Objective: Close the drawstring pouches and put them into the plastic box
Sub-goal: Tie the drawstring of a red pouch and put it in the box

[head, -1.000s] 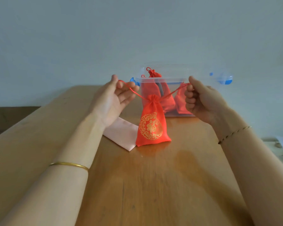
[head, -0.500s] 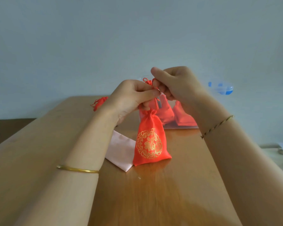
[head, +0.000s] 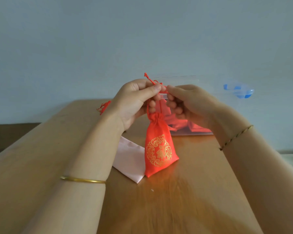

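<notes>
A red drawstring pouch [head: 159, 147] with a gold round emblem stands upright on the wooden table [head: 176, 200], its neck cinched tight. My left hand [head: 134, 102] and my right hand [head: 188, 102] meet just above it, both pinching the red drawstrings [head: 150, 78], whose knotted end sticks up over my left thumb. Behind my hands stands the clear plastic box [head: 193, 132] with red pouches [head: 181, 124] inside; my hands hide most of it.
A pale pink pouch [head: 128, 159] lies flat to the left of the red one. A red tassel or cord end [head: 104, 106] shows behind my left wrist. The box lid's blue clip [head: 240, 91] juts out at the right. A pale wall rises behind the table.
My hands came together from wide apart, where they pulled the strings sideways, to meet above the pouch. The view tilted down slightly. The pouch stays upright on the table.
</notes>
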Available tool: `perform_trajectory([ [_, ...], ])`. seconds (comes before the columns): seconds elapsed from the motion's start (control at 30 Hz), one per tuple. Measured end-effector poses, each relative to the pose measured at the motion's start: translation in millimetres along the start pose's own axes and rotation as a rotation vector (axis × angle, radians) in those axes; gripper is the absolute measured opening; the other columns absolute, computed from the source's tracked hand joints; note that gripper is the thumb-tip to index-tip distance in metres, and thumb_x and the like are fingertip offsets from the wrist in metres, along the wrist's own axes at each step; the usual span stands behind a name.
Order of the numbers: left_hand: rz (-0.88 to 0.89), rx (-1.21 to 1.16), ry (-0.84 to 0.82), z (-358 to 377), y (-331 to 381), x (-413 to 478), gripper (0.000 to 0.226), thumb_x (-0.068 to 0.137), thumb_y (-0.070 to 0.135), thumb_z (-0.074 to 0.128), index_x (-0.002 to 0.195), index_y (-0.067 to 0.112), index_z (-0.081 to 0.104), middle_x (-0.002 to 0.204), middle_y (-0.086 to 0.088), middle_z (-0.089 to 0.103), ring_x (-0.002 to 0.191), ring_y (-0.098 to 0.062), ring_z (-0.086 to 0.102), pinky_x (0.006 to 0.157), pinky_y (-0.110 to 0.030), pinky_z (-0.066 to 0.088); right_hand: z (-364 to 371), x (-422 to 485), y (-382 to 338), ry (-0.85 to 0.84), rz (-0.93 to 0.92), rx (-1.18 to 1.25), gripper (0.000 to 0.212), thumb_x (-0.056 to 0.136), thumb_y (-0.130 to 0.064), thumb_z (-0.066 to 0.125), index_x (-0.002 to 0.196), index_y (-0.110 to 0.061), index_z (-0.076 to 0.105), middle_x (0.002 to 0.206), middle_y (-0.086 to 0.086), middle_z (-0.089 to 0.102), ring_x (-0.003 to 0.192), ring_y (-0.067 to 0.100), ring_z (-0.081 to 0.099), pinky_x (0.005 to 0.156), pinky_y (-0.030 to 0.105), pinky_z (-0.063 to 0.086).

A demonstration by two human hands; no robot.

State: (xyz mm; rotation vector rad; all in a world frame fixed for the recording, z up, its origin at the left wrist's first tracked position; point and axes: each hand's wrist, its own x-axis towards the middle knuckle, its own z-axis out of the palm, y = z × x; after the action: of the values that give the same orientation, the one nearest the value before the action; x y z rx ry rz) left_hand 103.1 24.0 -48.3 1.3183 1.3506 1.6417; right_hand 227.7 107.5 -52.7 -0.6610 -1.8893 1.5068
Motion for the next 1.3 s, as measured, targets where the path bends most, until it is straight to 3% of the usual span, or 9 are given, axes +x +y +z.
perform_trajectory([
  [0.1, -0.031, -0.04, 0.056, -2, 0, 0, 0.015, 0.091, 0.009, 0.055, 0.081, 0.01, 0.065, 0.057, 0.005, 0.063, 0.049, -0.004, 0.055, 0.05, -0.017, 0.047, -8, -3, -5, -0.097, 0.01, 0.06, 0.034, 0.095, -0.026, 0.046, 0.063, -0.016, 0.047, 0.052, -0.003, 0.043, 0.044, 0.011, 0.031, 0.039, 0.018, 0.026],
  [0.2, -0.028, -0.028, 0.039, -3, 0, -3, 0.016, 0.089, 0.003, 0.056, 0.078, 0.01, 0.066, 0.06, 0.004, 0.066, 0.054, -0.005, 0.059, 0.056, -0.016, 0.05, -12, -9, -8, -0.254, 0.08, -0.176, 0.032, 0.093, -0.029, 0.05, 0.064, -0.016, 0.053, 0.054, -0.003, 0.049, 0.044, 0.008, 0.039, 0.042, 0.017, 0.032],
  [0.3, -0.009, -0.009, -0.013, -4, 2, -5, 0.018, 0.086, -0.005, 0.055, 0.08, 0.009, 0.065, 0.06, 0.002, 0.064, 0.054, -0.006, 0.058, 0.054, -0.016, 0.05, -13, -13, -10, -0.202, 0.073, -0.35, 0.029, 0.093, -0.03, 0.051, 0.071, -0.012, 0.061, 0.062, 0.001, 0.06, 0.051, 0.011, 0.052, 0.047, 0.019, 0.043],
  [0.4, 0.047, 0.032, -0.133, -3, 5, -9, 0.019, 0.087, -0.007, 0.053, 0.088, 0.009, 0.063, 0.068, 0.0, 0.063, 0.056, -0.005, 0.057, 0.057, -0.017, 0.05, -11, -8, -7, -0.043, -0.069, -0.233, 0.021, 0.096, -0.019, 0.045, 0.084, -0.01, 0.06, 0.075, 0.003, 0.061, 0.065, 0.015, 0.056, 0.059, 0.025, 0.045],
  [0.5, 0.207, 0.224, -0.165, 0, 6, -9, 0.023, 0.088, -0.008, 0.053, 0.093, 0.013, 0.062, 0.08, 0.0, 0.061, 0.066, -0.002, 0.059, 0.065, -0.018, 0.051, -4, -3, -1, -0.141, -0.1, 0.009, 0.016, 0.096, -0.014, 0.044, 0.091, -0.01, 0.059, 0.071, 0.001, 0.066, 0.065, 0.013, 0.063, 0.057, 0.021, 0.049],
  [0.63, 0.46, 0.571, 0.005, 2, 2, -3, 0.027, 0.084, -0.006, 0.057, 0.1, 0.015, 0.065, 0.075, 0.013, 0.057, 0.066, 0.006, 0.054, 0.067, -0.013, 0.046, -7, -3, 2, -0.26, -0.02, 0.148, 0.022, 0.095, -0.009, 0.04, 0.086, -0.012, 0.06, 0.066, -0.001, 0.069, 0.057, 0.009, 0.065, 0.052, 0.02, 0.048],
  [0.9, 0.639, 0.649, 0.209, 7, -5, -4, 0.033, 0.08, -0.001, 0.06, 0.107, 0.016, 0.066, 0.072, 0.016, 0.059, 0.071, 0.011, 0.054, 0.07, -0.006, 0.04, -10, -3, 10, -0.362, 0.011, 0.264, 0.01, 0.079, -0.015, 0.054, 0.082, -0.013, 0.063, 0.071, 0.001, 0.068, 0.06, 0.01, 0.063, 0.055, 0.021, 0.045],
  [1.13, 0.489, 0.528, 0.213, 6, -10, 1, 0.021, 0.081, 0.002, 0.065, 0.09, 0.019, 0.071, 0.074, 0.019, 0.063, 0.067, 0.01, 0.058, 0.068, -0.007, 0.043, -13, 5, 6, -0.158, 0.035, 0.289, 0.031, 0.092, -0.015, 0.04, 0.063, -0.014, 0.05, 0.067, 0.003, 0.061, 0.058, 0.015, 0.059, 0.052, 0.024, 0.045],
  [1.3, 0.346, 0.513, 0.191, -2, -16, 4, 0.026, 0.088, 0.01, 0.059, 0.076, 0.031, 0.069, 0.075, 0.016, 0.069, 0.078, -0.006, 0.067, 0.081, -0.028, 0.053, -15, 5, 9, -0.039, -0.039, 0.286, 0.035, 0.097, -0.025, 0.042, 0.063, -0.017, 0.047, 0.065, 0.0, 0.06, 0.056, 0.013, 0.057, 0.053, 0.023, 0.043],
])
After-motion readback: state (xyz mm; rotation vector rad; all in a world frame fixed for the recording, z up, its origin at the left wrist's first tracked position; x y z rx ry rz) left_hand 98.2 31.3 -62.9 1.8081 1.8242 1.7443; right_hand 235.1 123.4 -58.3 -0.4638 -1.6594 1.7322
